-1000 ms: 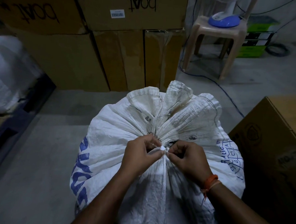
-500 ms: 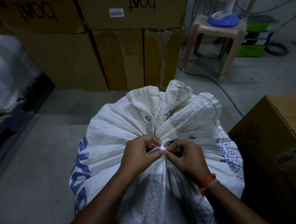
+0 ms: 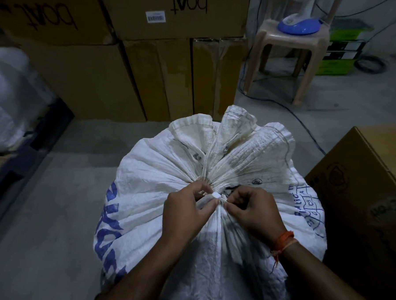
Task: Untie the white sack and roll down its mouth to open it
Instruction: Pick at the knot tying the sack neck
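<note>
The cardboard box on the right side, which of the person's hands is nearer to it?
Right. The right hand pinches the tie at the white sack's gathered neck on the side toward the cardboard box; the left hand pinches it from the far side.

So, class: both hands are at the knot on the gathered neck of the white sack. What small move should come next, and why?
Probably draw the white tie end out with the left hand while the right hand steadies the knot. Both hands pinch at it, and the white sack neck is gathered tight, its mouth unrolled.
</note>
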Demonstrator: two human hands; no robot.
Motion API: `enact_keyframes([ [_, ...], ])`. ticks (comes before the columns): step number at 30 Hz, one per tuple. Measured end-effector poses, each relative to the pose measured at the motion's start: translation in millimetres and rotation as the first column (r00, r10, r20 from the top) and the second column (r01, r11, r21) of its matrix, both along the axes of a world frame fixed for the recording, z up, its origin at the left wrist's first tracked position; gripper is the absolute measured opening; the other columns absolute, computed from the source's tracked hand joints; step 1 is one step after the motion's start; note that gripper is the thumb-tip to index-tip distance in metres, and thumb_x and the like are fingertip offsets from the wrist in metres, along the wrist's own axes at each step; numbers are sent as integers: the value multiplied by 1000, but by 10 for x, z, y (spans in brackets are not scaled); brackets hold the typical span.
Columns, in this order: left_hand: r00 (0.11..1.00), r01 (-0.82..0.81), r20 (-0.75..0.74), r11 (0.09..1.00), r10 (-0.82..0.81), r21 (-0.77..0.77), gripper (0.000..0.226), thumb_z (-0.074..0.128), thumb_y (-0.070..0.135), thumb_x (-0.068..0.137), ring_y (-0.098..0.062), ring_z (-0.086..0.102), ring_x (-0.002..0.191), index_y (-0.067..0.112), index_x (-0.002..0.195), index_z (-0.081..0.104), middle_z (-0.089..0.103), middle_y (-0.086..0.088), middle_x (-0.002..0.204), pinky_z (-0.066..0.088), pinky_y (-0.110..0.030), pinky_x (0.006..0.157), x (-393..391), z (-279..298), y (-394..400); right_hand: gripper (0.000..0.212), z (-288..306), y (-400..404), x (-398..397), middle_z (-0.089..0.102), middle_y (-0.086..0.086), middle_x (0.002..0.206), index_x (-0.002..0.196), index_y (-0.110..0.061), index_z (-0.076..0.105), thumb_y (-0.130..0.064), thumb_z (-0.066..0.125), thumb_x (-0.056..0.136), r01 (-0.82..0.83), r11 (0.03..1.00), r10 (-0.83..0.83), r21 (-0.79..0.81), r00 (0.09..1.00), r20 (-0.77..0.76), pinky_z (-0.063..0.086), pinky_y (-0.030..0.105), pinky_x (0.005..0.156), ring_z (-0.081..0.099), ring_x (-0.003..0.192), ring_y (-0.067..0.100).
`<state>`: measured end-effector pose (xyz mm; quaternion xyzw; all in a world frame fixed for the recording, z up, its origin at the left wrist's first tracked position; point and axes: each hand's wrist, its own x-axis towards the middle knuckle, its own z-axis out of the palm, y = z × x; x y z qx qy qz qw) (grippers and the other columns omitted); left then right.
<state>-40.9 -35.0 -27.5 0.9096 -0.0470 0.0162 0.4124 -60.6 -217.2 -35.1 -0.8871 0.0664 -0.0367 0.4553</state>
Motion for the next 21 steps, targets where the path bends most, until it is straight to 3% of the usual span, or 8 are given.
enact_keyframes([
  [4,994,-72,-86,992,64,-100,23,90,47,76,3,74,77,37,90,75,79,14,80,62,-34,75,-59,-34,-12,19,23,15,-6,67,-10,55,64,-18,71,-17,87,74,-8,1000,8,-9,1000,4,40,5,54,63,56,-6],
  [8,973,-101,-229,961,42,-256,26,91,47,71,-15,79,75,35,90,77,81,5,76,65,-50,75,-35,-94,3,25,12,29,9,60,-15,50,62,-23,67,-15,87,74,-11,1000,11,2,1000,13,39,4,54,61,55,-8],
  [12,960,-122,-279,938,29,-324,27,90,45,69,-26,80,76,32,90,78,82,-1,77,64,-57,76,-14,-117,6,24,-15,26,30,64,-12,54,63,-25,67,-18,87,74,-14,1000,14,-6,1000,4,39,5,55,62,57,-6],
  [16,955,-124,-296,926,14,-356,14,90,27,79,-19,79,70,28,88,79,82,-2,74,64,-47,74,-6,-132,12,23,-23,22,35,67,-11,56,63,-25,67,-20,87,74,-16,1000,16,-13,1000,0,40,5,55,63,57,-6],
  [21,952,-137,-307,913,13,-384,9,86,25,82,-14,74,65,24,88,80,81,-4,72,58,-38,69,-18,-126,10,18,-17,12,25,67,-12,58,66,-21,71,-18,87,74,-10,1000,10,7,1000,0,40,4,57,64,59,-7],
])
